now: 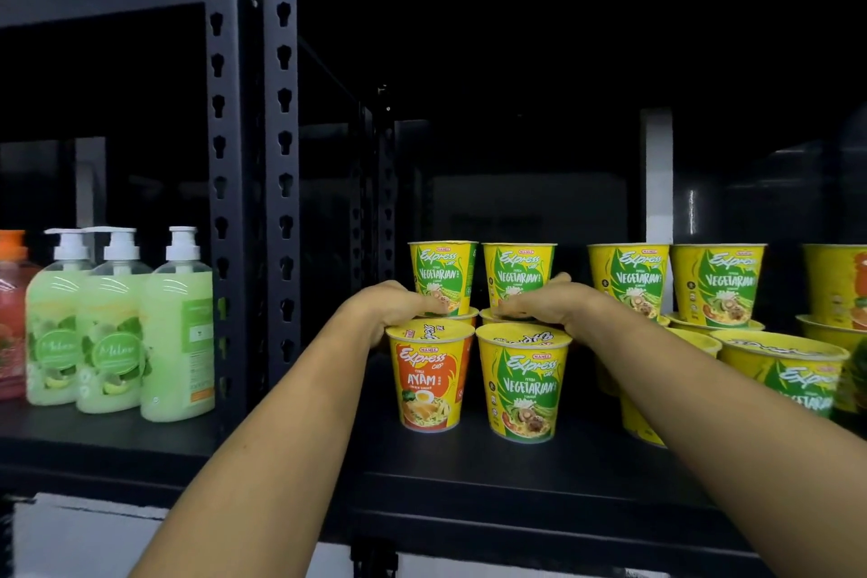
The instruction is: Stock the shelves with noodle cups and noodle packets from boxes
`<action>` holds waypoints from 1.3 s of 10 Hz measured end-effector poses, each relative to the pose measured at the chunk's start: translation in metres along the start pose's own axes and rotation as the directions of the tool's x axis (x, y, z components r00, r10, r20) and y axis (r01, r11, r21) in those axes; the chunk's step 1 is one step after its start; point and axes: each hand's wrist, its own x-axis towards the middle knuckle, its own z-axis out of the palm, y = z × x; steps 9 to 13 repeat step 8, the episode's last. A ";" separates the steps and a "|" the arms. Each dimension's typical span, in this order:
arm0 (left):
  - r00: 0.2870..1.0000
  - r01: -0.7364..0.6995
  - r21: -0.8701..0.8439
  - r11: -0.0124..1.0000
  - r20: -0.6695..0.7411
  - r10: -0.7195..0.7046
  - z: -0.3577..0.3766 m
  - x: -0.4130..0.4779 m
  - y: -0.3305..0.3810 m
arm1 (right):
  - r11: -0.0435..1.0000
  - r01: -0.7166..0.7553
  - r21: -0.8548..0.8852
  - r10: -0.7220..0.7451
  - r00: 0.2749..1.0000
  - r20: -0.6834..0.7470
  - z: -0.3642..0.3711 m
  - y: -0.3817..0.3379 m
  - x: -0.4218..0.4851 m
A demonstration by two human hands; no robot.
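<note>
Left hand (pixel 399 305) grip curled round left upper cup (pixel 443 275) base; right hand (pixel 546 303) likewise on right upper cup (pixel 520 275), second tier, shelf (pixel 469 483). Advise seating both flat, centred, labels forward.

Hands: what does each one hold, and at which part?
The left hand grips the leftmost top cup near its base; the right hand grips the second top cup near its base.

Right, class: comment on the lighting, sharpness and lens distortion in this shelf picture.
Head view: the front noodle cups and soap bottles are bright and sharp; the shelf sinks into deep shadow behind; head view's right-edge cups look stretched and soft from wide-angle distortion.
</note>
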 end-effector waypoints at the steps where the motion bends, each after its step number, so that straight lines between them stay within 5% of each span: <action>1: 0.999 -0.026 -0.081 0.996 -0.030 0.024 0.000 -0.008 -0.001 | 0.996 0.012 0.092 -0.014 1.000 0.022 -0.006 0.002 -0.012; 4: 0.885 -0.374 0.014 0.927 -0.294 0.362 0.003 -0.044 -0.014 | 0.931 0.030 0.364 -0.069 0.993 0.096 -0.008 0.029 -0.052; 6: 0.806 -0.502 0.113 0.858 -0.301 0.511 0.015 -0.080 -0.041 | 0.858 0.056 0.511 -0.120 0.988 0.092 0.003 0.059 -0.082; 8: 0.562 -0.644 0.411 0.646 -0.319 0.763 0.039 -0.119 -0.063 | 0.922 0.221 0.319 -0.215 0.975 -0.055 0.003 0.090 -0.123; 13: 0.562 -0.644 0.411 0.646 -0.319 0.763 0.039 -0.119 -0.063 | 0.922 0.221 0.319 -0.215 0.975 -0.055 0.003 0.090 -0.123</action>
